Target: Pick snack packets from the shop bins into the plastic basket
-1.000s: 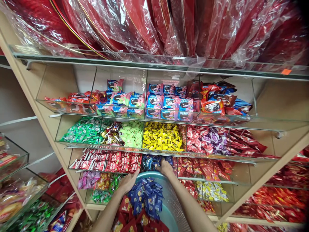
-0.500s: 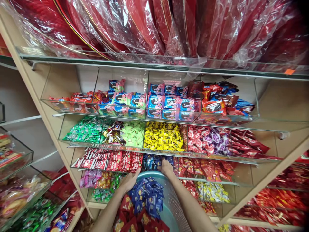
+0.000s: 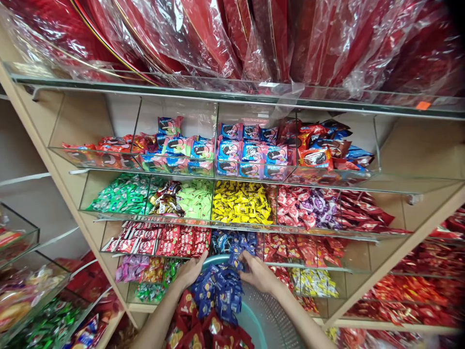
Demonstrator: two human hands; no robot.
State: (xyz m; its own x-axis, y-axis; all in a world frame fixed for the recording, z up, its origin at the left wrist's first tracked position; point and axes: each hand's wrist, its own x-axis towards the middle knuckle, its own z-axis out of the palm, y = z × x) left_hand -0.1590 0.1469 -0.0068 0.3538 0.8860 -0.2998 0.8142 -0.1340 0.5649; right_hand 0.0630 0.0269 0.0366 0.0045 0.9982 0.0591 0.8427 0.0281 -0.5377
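A teal plastic basket (image 3: 252,317) stands low in the middle of the head view, with blue wrapped candies (image 3: 217,295) heaped over larger red packets (image 3: 214,332). My left hand (image 3: 192,272) is closed at the basket's left rim, its fingertips partly hidden. My right hand (image 3: 257,273) pinches several small blue candy packets at the far rim, just above the heap. Right behind it, a shelf bin holds more blue packets (image 3: 247,238), beside darker blue ones (image 3: 221,242).
Glass shelves with dividers carry yellow candies (image 3: 242,202), green candies (image 3: 121,194) and red-and-white packets (image 3: 140,237). A glass shelf edge (image 3: 232,227) runs just above my hands. Plastic-wrapped red goods (image 3: 203,39) fill the top. Side shelves hold red packets (image 3: 417,291).
My right hand has come back from the shelf bin to the basket's far rim, now with blue candy packets in its fingers. My left hand stays at the rim. The view has shifted slightly.
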